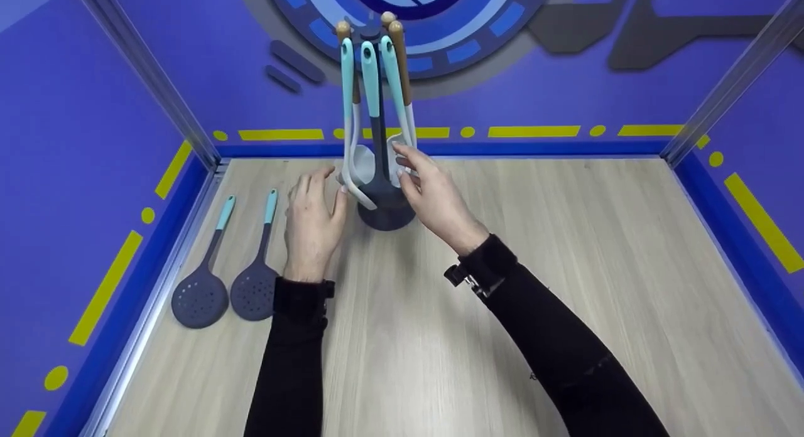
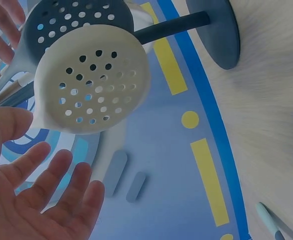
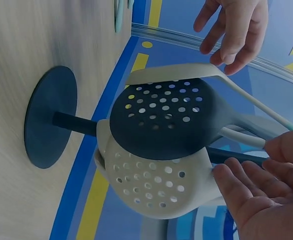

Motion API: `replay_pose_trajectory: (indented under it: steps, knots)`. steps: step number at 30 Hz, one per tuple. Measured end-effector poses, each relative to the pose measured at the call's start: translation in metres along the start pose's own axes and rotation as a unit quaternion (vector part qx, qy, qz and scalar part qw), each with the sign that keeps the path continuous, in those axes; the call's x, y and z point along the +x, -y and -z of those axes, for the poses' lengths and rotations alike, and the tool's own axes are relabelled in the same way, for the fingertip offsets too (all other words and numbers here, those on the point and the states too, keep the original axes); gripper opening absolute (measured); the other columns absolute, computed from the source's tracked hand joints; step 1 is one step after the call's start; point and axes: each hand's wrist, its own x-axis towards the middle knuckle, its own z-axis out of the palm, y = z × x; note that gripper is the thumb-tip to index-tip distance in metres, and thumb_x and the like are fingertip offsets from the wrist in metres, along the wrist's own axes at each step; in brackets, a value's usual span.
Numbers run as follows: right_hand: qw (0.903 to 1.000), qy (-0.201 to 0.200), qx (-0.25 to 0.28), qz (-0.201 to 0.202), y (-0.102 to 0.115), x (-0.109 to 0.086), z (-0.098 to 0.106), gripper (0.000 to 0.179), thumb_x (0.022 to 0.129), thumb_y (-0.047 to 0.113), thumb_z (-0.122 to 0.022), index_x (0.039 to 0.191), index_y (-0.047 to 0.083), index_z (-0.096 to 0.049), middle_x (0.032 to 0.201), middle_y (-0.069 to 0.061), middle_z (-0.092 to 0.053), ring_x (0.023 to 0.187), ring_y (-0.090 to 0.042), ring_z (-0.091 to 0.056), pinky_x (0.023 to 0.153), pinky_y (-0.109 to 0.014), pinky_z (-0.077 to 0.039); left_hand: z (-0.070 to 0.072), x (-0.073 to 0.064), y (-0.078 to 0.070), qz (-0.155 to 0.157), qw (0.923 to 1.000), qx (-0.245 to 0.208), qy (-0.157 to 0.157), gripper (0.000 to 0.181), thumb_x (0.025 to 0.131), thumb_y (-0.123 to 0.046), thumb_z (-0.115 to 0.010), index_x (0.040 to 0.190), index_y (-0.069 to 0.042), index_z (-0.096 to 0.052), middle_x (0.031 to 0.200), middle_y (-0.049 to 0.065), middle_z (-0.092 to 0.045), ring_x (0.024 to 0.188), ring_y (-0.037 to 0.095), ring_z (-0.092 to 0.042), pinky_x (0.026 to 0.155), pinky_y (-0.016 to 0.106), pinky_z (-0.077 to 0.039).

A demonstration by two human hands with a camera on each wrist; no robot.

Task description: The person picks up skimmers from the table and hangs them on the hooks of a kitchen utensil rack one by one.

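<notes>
A dark utensil stand (image 1: 402, 220) with a round base carries several hanging utensils, some with mint handles and some with wooden ones. My left hand (image 1: 312, 217) is just left of them, fingers spread and holding nothing. In the left wrist view its thumb is right by the edge of a white skimmer (image 2: 94, 77). On the other side, my right hand (image 1: 436, 198) reaches in with loosely bent, parted fingers and grips nothing. The right wrist view has its fingertips close to a white skimmer (image 3: 151, 187), beside a hanging dark skimmer (image 3: 161, 120).
Two dark skimmers with mint handles lie on the wooden table at the left, an outer skimmer (image 1: 200, 302) and an inner skimmer (image 1: 253, 292). Blue panels with yellow marks surround the table (image 1: 534, 299); the stand is near the back panel (image 1: 502, 104).
</notes>
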Motion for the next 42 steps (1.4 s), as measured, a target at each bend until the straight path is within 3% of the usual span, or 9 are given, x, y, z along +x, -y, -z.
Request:
replay_pose_trajectory:
  steps: [8, 21, 28, 34, 38, 42]
  knots:
    - [0.9993, 0.006, -0.038, 0.003, 0.002, 0.016, -0.009, 0.058, 0.124, 0.004, -0.048, 0.181, 0.003, -0.041, 0.187, -0.018, -0.047, 0.166, -0.033, -0.060, 0.135, -0.042, -0.054, 0.001, -0.005, 0.006, 0.013, 0.9999, 0.002, 0.008, 0.047, 0.122, -0.028, -0.064, 0.166, -0.013, -0.064, 0.162, 0.016, -0.068, 0.157, 0.043, -0.061, 0.125, 0.063, -0.056]
    - [0.9988, 0.004, -0.047, -0.008, 0.002, 0.047, -0.019, 0.061, 0.125, 0.003, -0.037, 0.186, 0.002, -0.026, 0.191, -0.020, -0.037, 0.172, -0.037, -0.051, 0.144, -0.045, -0.042, 0.001, -0.009, 0.008, 0.023, 0.9995, 0.011, 0.017, 0.047, 0.122, -0.030, -0.066, 0.165, -0.014, -0.065, 0.162, 0.015, -0.068, 0.156, 0.042, -0.062, 0.126, 0.062, -0.056]
    - [0.9977, -0.001, 0.059, -0.033, -0.006, 0.061, -0.025, 0.062, 0.127, 0.009, -0.035, 0.187, 0.004, -0.021, 0.194, -0.019, -0.032, 0.180, -0.032, -0.038, 0.148, -0.040, -0.032, 0.000, -0.011, 0.011, 0.023, 0.9996, 0.010, 0.010, 0.047, 0.120, -0.029, -0.069, 0.164, -0.013, -0.065, 0.161, 0.016, -0.069, 0.155, 0.042, -0.063, 0.121, 0.063, -0.057]
    - [0.9818, -0.003, 0.175, -0.074, -0.009, 0.071, -0.030, 0.066, 0.130, 0.033, -0.036, 0.189, 0.010, -0.019, 0.199, -0.011, -0.021, 0.186, -0.027, -0.019, 0.153, -0.041, -0.018, 0.000, -0.012, 0.013, 0.017, 0.9998, 0.011, 0.006, 0.046, 0.121, -0.029, -0.068, 0.164, -0.011, -0.066, 0.158, 0.017, -0.071, 0.152, 0.043, -0.065, 0.120, 0.062, -0.058]
    - [0.9729, 0.008, 0.207, -0.103, -0.005, 0.077, -0.031, 0.071, 0.129, 0.046, -0.037, 0.190, 0.017, -0.015, 0.200, -0.005, -0.015, 0.187, -0.024, -0.016, 0.153, -0.042, -0.017, 0.000, -0.013, 0.015, 0.012, 0.9999, 0.006, 0.000, 0.046, 0.120, -0.028, -0.069, 0.161, -0.009, -0.067, 0.154, 0.018, -0.072, 0.148, 0.043, -0.067, 0.117, 0.061, -0.060]
    - [0.9692, 0.022, 0.219, -0.110, -0.001, 0.083, -0.034, 0.081, 0.127, 0.047, -0.046, 0.191, 0.016, -0.006, 0.201, -0.008, -0.012, 0.187, -0.023, -0.014, 0.153, -0.042, -0.018, -0.001, -0.013, 0.016, 0.014, 0.9999, 0.008, 0.001, 0.045, 0.120, -0.029, -0.069, 0.161, -0.010, -0.067, 0.153, 0.016, -0.073, 0.147, 0.042, -0.068, 0.113, 0.062, -0.061]
